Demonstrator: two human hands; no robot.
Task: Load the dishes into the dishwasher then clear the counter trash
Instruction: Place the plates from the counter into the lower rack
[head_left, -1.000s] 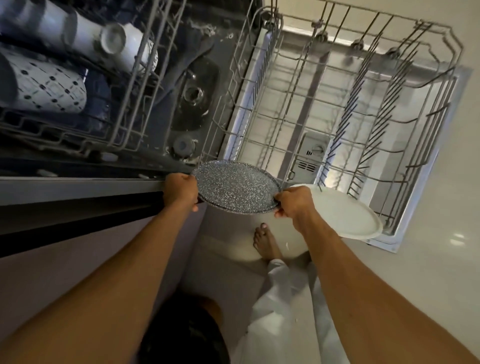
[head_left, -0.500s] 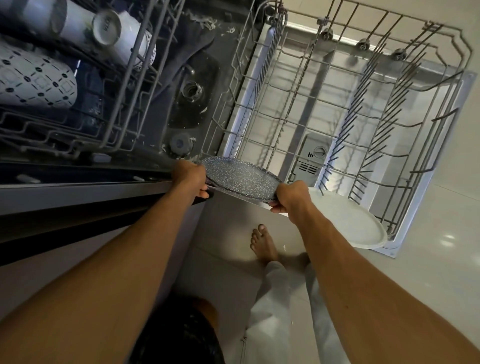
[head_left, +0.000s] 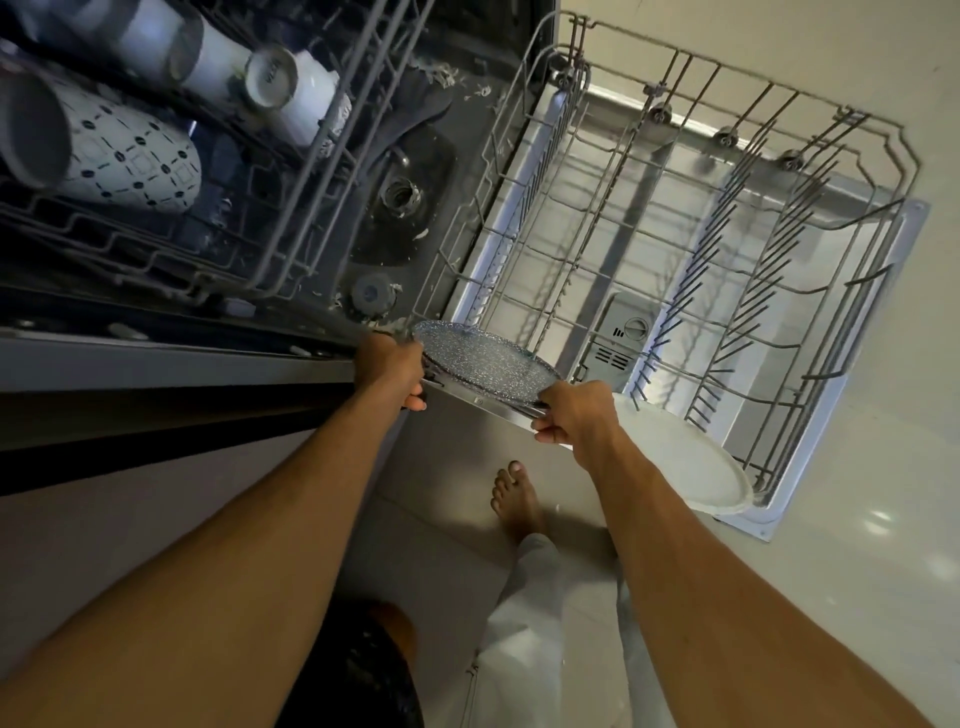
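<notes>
Between both sets of fingers, a grey speckled plate (head_left: 485, 364) was held roughly level, low over the near-left corner of the lower rack (head_left: 719, 260). Left hand (head_left: 392, 366) gripped its left rim, fingers curled under the edge, thumb side on top. Right hand (head_left: 574, 410) gripped the near-right rim, fingers curled round the edge with the knuckles up. The plate's far edge sat right at the rack's corner wires; could not tell whether it touched them.

Just right of the right fingers, a white plate (head_left: 685, 467) stuck out flat over the rack's near edge. Its left part was hidden behind the hand, so could not tell whether that hand also held it.

Beyond the fingers, the lower rack stood pulled out over the open dishwasher door (head_left: 852, 270), with rows of tines on its right side. A detergent dispenser (head_left: 626, 338) showed on the door just past the right fingers.

Far left of the left fingers, the upper rack (head_left: 322, 156) held a patterned mug (head_left: 130, 156) lying on its side and white mugs (head_left: 306, 98). Below the hands, a bare foot (head_left: 514, 499) stood on the pale floor.
</notes>
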